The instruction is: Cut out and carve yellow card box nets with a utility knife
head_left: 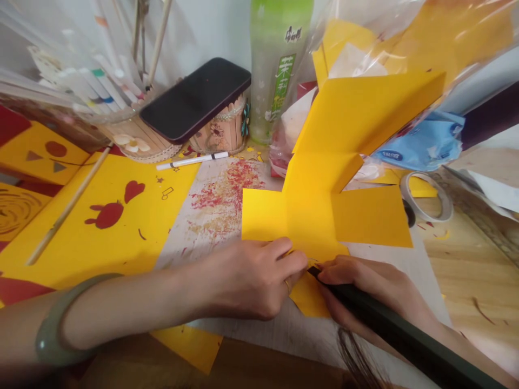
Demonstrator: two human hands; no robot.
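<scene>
A folded sheet of yellow card [310,208] with side flaps stands partly upright in the middle, its upper panel [352,113] leaning back. My left hand [259,275] lies on its lower part, fingers bent and pressed together at the card; the fingertips are partly hidden. My right hand [368,286] is closed around a long, dark, knife-like tool [389,327], held slanting. Its narrow tip touches or nearly touches the card close to my left fingers. Below both hands, the card's lower flap [310,297] shows on a pale board [267,332].
Yellow sheets with red cut-outs [109,216] and a thin wooden stick [68,205] lie left. Behind are a phone [198,97] resting on stick-covered pots, markers [97,89], a white pen [192,161] and a green bottle [265,70]. A tape roll [427,197] and blue packet [425,140] lie right.
</scene>
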